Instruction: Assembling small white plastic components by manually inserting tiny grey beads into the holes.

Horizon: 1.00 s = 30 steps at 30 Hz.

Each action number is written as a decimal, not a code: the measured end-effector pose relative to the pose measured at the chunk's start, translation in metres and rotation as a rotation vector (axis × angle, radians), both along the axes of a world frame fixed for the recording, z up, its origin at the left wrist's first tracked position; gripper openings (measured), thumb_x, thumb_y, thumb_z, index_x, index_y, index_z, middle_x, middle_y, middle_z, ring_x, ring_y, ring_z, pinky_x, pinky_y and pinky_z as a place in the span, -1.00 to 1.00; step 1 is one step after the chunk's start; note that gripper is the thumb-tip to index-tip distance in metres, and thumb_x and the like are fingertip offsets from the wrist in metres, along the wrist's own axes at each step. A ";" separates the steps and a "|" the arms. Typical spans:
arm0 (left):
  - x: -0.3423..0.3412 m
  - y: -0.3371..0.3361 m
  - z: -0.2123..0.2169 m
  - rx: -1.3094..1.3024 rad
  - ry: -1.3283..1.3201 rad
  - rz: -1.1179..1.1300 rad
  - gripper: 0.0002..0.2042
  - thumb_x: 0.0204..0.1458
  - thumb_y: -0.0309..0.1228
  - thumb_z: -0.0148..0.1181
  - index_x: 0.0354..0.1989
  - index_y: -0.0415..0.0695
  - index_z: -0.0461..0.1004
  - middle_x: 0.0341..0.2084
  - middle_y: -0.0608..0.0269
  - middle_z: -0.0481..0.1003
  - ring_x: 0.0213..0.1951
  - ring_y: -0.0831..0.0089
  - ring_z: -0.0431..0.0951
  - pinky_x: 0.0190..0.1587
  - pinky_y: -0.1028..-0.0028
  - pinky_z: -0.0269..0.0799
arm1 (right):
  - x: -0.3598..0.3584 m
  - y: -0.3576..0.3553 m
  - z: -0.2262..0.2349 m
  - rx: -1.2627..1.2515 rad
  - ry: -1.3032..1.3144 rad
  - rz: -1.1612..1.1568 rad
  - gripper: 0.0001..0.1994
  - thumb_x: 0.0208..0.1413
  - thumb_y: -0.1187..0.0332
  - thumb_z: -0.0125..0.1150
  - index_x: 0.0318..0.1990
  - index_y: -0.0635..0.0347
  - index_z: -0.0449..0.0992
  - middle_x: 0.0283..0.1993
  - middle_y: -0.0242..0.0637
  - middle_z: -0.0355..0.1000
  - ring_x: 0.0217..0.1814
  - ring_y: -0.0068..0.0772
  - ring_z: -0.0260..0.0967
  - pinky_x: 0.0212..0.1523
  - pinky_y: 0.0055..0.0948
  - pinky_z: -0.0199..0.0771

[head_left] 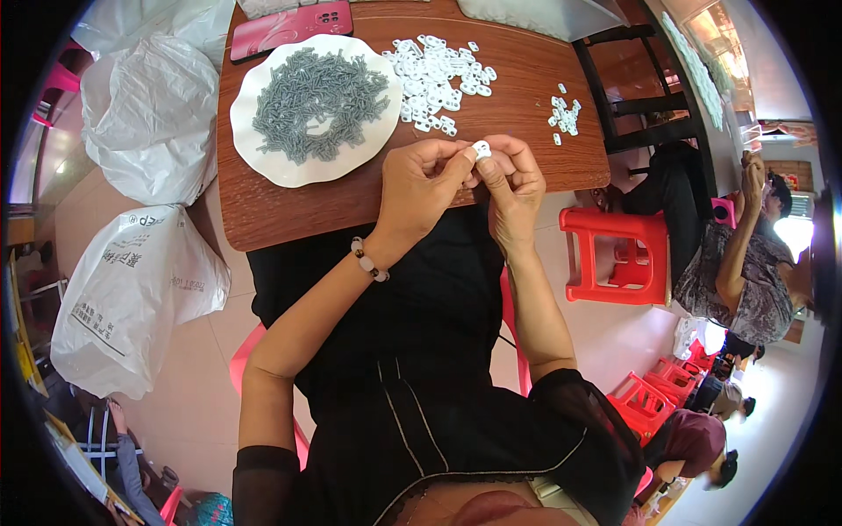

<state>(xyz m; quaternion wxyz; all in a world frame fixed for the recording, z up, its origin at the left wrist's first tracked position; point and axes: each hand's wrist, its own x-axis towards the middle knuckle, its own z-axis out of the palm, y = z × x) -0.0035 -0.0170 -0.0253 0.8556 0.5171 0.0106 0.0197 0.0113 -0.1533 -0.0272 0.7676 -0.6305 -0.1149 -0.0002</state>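
Note:
Both hands meet over the near edge of the brown wooden table [535, 167]. My left hand [412, 188], with a beaded bracelet on its wrist, is closed in a pinch at a small white plastic piece [481, 149] with a dark hole. My right hand [511, 188] is closed round the same piece from the other side. Whether a pin is also between the fingers cannot be seen. Left of my hands, a white scalloped plate [254, 158] bears a heap of small grey pins [307, 96]. Just beyond my hands lies a pile of similar white pieces [434, 74].
A smaller group of white pieces [564, 116] lies at the table's right. A pink phone [294, 28] rests behind the plate. Big white plastic bags [145, 289] stand on the left floor. On the right are a red stool [614, 254] and a seated person [737, 272].

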 end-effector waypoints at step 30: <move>0.002 0.003 -0.006 0.047 0.009 -0.073 -0.84 0.12 -0.50 0.14 -0.27 -0.40 0.54 -0.49 0.22 0.57 -0.43 0.65 0.54 -0.40 0.68 0.43 | 0.004 -0.003 -0.001 -0.040 0.011 -0.034 -0.76 0.18 0.44 0.17 -0.03 0.35 0.51 -0.27 -0.40 0.50 -0.35 -0.69 0.33 -0.30 -0.69 0.34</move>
